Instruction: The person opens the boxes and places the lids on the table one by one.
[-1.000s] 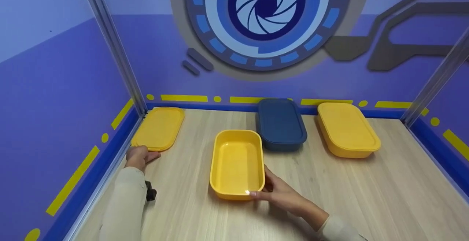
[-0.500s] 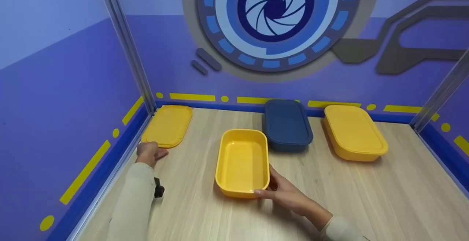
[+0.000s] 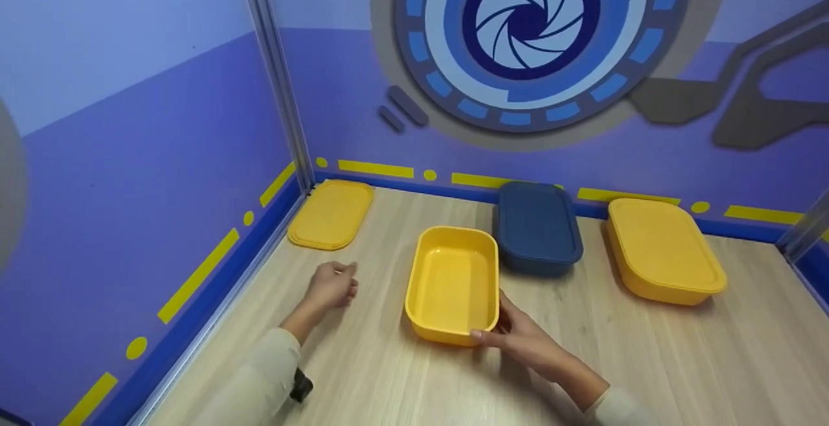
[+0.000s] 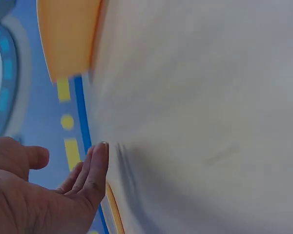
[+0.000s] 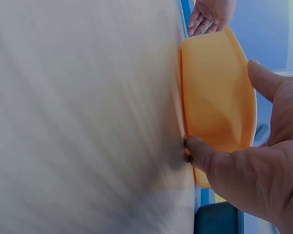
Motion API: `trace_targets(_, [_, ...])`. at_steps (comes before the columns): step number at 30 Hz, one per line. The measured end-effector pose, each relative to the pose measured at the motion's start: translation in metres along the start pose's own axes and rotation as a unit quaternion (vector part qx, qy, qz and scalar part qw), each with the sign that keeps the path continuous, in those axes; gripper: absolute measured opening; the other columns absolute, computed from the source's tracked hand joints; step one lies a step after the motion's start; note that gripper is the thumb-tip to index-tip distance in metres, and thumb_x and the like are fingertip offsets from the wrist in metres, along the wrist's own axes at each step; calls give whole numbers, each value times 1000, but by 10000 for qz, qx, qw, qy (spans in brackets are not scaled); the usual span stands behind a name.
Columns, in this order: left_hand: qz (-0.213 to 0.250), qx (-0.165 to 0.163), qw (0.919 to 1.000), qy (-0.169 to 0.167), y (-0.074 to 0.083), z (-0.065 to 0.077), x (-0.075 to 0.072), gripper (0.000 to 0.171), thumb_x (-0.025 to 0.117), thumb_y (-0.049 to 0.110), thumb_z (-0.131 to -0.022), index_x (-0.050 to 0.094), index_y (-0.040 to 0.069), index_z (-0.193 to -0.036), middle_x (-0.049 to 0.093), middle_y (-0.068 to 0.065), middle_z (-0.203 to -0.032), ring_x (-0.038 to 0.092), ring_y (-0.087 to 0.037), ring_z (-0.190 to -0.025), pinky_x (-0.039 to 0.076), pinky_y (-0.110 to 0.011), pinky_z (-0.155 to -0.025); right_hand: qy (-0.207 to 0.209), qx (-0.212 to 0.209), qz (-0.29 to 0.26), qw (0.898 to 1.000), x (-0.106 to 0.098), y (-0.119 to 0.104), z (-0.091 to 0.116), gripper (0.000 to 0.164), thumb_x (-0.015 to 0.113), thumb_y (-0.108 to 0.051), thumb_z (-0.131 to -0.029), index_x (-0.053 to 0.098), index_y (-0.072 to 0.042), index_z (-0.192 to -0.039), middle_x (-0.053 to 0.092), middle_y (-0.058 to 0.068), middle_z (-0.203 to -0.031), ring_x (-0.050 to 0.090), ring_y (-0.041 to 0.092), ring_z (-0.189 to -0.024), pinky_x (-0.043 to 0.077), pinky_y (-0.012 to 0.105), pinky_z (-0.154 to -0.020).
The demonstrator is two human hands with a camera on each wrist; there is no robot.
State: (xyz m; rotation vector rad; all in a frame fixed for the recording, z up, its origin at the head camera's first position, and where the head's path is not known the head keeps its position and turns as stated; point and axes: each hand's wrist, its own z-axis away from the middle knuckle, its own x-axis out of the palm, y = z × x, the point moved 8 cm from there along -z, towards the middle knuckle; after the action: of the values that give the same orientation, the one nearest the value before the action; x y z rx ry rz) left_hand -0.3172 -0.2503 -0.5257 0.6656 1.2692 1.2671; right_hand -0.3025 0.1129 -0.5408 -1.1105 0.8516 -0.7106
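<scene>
An uncovered yellow food container (image 3: 442, 334) sits in the middle of the wooden table, its inside bare. My right hand (image 3: 528, 342) grips its near right corner, thumb at the rim and fingers low on the outer wall, as the right wrist view also shows on the container's side (image 5: 212, 87). Between the container and a flat yellow lid (image 3: 331, 214) at the back left, my left hand (image 3: 331, 287) is over the table with nothing in it. In the left wrist view its fingers (image 4: 95, 175) are loosely bent and apart from the thumb.
A dark blue lidded container (image 3: 539, 228) stands behind and right of the uncovered one, near the back wall. Farther right is a yellow lidded container (image 3: 667, 251). Purple-blue panels (image 3: 162, 173) with metal corner posts (image 3: 278, 70) border the table (image 3: 388, 387).
My left hand has left the lid's near edge and moved right, toward the yellow container. The lid stays on the table. My right hand keeps its grip; the head view has turned left.
</scene>
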Motion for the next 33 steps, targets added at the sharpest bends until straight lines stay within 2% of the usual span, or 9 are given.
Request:
trace_targets(3, [-228, 188, 9995, -92, 5, 21, 25, 45, 53, 39, -112, 61, 1, -135, 71, -15, -116, 69, -21, -96, 60, -34, -82, 68, -43, -3, 10000, 0, -3, 0, 108, 86, -39, -91, 16, -25, -173, 23, 9, -180, 31, 36, -164, 24, 60, -133])
trace_targets(5, [-393, 283, 9987, -166, 9, 31, 43, 54, 52, 44, -112, 56, 1, -145, 67, -19, -132, 68, -27, -114, 60, -41, -97, 149, -14, 18, 9999, -2, -4, 1, 105, 85, -41, -92, 19, -24, -172, 28, 10, -178, 35, 36, -162, 29, 59, -132])
trace_targets(7, [-444, 303, 9982, -270, 10, 40, 59, 62, 49, 47, -112, 48, 1, -155, 61, -22, -147, 63, -34, -132, 54, -50, -111, 197, 54, 31, 9998, -2, -4, 1, 101, 82, -42, -94, 21, -23, -172, 33, 12, -176, 40, 35, -159, 34, 58, -130])
trace_targets(10, [-360, 313, 9978, -464, 9, 50, 79, 69, 46, 45, -113, 33, -1, -164, 48, -25, -163, 47, -40, -153, 40, -57, -126, 207, 165, 39, 9996, 1, -3, 2, 98, 77, -44, -98, 18, -20, -173, 36, 16, -174, 44, 33, -155, 41, 55, -126])
trace_targets(13, [-192, 437, 9967, -650, 10, 57, 96, 70, 42, 40, -115, 24, -4, -166, 37, -28, -170, 36, -43, -160, 31, -58, -131, 224, 170, -83, 9996, 1, -3, 2, 97, 74, -41, -101, 13, -16, -173, 34, 19, -174, 46, 32, -153, 45, 51, -123])
trace_targets(17, [20, 651, 9946, -809, 15, 61, 113, 66, 39, 36, -117, 23, -4, -166, 33, -28, -172, 32, -44, -161, 28, -59, -132, 287, 102, -255, 9992, -3, -2, 4, 96, 73, -36, -102, 13, -14, -173, 34, 21, -173, 44, 32, -153, 48, 46, -121])
trace_targets(23, [145, 861, 9910, -1018, 15, 65, 121, 55, 36, 27, -118, 31, -2, -165, 42, -23, -168, 39, -41, -158, 30, -60, -131, 110, 18, -293, 9995, -4, 0, 4, 92, 70, -33, -104, 13, -10, -172, 32, 22, -174, 39, 34, -158, 43, 48, -125])
trace_targets(30, [17, 831, 9913, -1016, 10, 66, 120, 53, 38, 23, -118, 32, 2, -166, 43, -20, -169, 40, -38, -159, 32, -59, -130, 76, 64, -292, 9995, -3, -1, 4, 89, 70, -32, -105, 16, -6, -171, 40, 23, -170, 47, 33, -153, 48, 46, -121])
trace_targets(33, [-29, 850, 9913, -1001, 10, 69, 121, 53, 39, 26, -118, 33, 3, -166, 47, -19, -166, 44, -36, -156, 34, -59, -129, 90, 16, -207, 9997, -4, -3, 6, 85, 68, -31, -106, 18, -5, -171, 41, 23, -170, 47, 34, -153, 46, 48, -123])
